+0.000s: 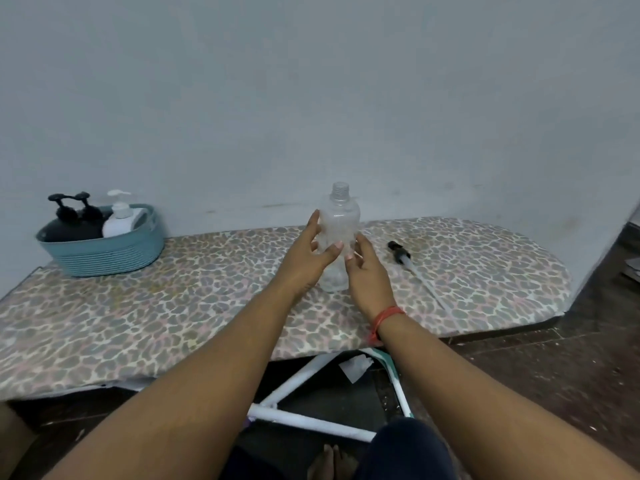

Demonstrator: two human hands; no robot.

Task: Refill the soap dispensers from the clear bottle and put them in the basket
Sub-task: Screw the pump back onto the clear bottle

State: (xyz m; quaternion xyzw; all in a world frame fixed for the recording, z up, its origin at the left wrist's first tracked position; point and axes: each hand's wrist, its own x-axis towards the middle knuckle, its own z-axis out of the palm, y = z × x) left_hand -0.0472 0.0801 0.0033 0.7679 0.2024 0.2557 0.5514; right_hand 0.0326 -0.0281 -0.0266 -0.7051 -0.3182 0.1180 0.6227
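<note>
- Standing upright near the middle of the ironing board (173, 320), toward its back edge: clear bottle (340, 233), cap off, looking empty or nearly so.
- Likely handling as light, thin-walled, easily dented and tipped; best taken around the middle, gently.
- Left hand (308, 258) curling its grip around the bottle's left side; right hand (367, 271) touching the lower right side with loosely bent fingers, grip half wide.
- Lying just right of the bottle: pump (401, 252) with its long tube, apart from both hands.
- Sitting at the back left corner: blue basket (104, 252), already holding two black dispensers (72, 223) and a white dispenser (119, 220).
- Nothing blocking the way between bottle and basket.
</note>
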